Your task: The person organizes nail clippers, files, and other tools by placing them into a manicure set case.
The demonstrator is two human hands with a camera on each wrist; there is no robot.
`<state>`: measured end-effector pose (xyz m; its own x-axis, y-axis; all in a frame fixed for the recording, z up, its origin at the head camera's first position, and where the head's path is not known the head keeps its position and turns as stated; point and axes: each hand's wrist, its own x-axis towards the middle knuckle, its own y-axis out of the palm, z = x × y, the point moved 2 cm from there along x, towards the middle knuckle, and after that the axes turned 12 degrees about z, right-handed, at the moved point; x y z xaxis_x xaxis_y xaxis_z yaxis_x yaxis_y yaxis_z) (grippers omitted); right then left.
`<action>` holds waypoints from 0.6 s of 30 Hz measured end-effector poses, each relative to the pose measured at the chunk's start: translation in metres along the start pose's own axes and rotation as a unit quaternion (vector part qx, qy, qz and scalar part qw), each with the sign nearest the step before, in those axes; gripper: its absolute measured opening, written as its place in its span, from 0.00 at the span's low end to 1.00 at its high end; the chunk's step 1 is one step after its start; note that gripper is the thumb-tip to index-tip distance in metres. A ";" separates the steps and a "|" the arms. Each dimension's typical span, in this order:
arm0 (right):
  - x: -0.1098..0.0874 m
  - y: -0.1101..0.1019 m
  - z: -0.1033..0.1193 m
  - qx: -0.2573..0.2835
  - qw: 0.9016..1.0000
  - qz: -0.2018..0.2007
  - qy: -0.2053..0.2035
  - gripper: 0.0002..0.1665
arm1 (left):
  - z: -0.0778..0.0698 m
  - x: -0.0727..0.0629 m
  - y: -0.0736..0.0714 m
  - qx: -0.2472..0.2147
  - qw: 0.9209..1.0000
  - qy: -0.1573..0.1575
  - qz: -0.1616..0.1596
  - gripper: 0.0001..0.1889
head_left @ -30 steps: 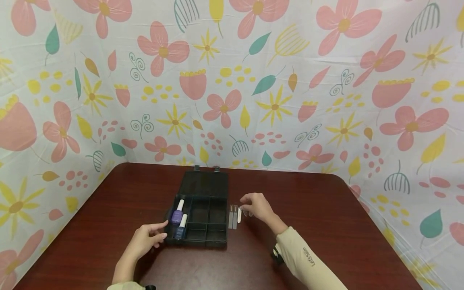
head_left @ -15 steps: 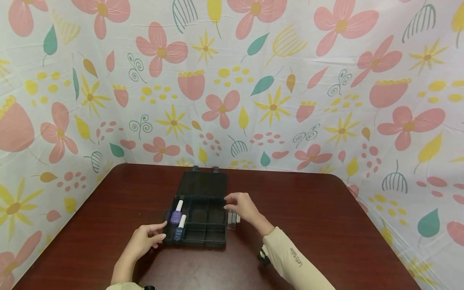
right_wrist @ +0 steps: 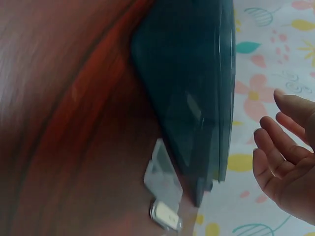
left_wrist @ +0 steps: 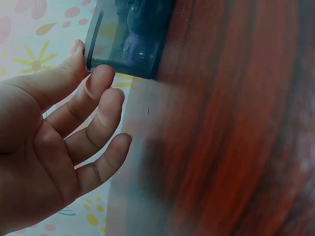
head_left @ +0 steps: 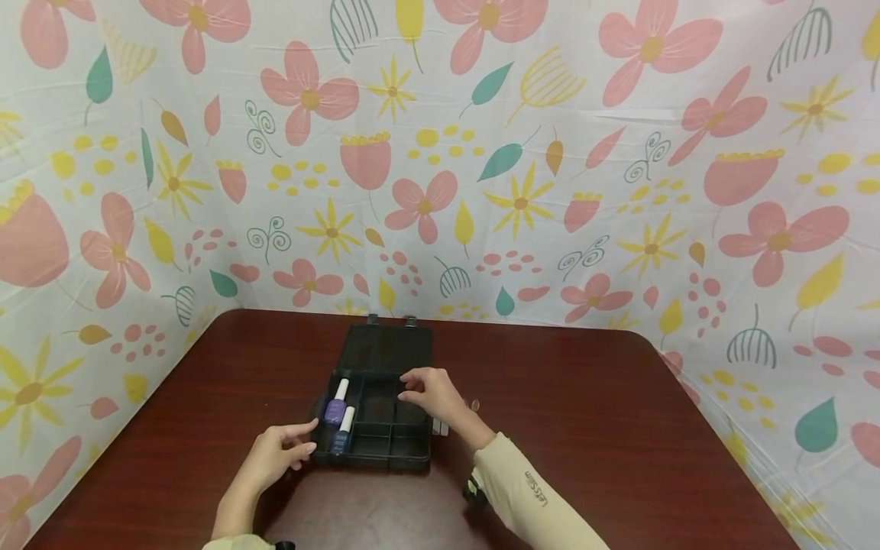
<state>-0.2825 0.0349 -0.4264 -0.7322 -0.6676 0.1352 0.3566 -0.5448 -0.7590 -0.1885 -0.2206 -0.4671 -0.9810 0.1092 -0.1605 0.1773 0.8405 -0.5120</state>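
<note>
A dark see-through compartment box (head_left: 371,461) lies with its lid (head_left: 387,347) folded back. A purple nail polish bottle (head_left: 335,411) and a dark blue nail polish bottle (head_left: 343,437) lie in its left compartment. My left hand (head_left: 266,457) touches the box's left side with thumb and index fingertips, the other fingers loosely bent. Over the right-hand compartments is my right hand (head_left: 435,393), thumb and index fingertip apart. No thing shows between them, also in the right wrist view. Partly hidden under that hand, flat grey strips (head_left: 441,429) lie beside the box.
In the right wrist view, a small whitish piece (right_wrist: 166,214) lies by the grey strips, near the box's wall. A small round clear thing (head_left: 475,405) is right of the right wrist. Behind the brown table (head_left: 550,367) hangs a flowered cloth (head_left: 440,153).
My right hand has moved left, from above the small things beside the box to over its right compartments. My left hand has stayed at the box's left side.
</note>
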 end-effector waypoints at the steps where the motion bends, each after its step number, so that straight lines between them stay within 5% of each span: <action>1: 0.001 0.002 0.001 0.004 1.000 -0.005 -0.004 0.14 | 0.000 0.000 0.000 0.000 1.000 0.000 -0.001 0.20; 18: 0.018 0.038 0.016 0.011 1.000 0.007 -0.019 0.15 | 0.002 0.001 0.000 0.004 1.000 0.003 0.001 0.20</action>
<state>-0.2727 -0.0053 -0.4425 -0.7043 -0.6938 0.1501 0.3794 -0.5467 -0.7465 -0.1890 -0.2217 -0.4688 -0.9811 0.1142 -0.1564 0.1799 0.8358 -0.5187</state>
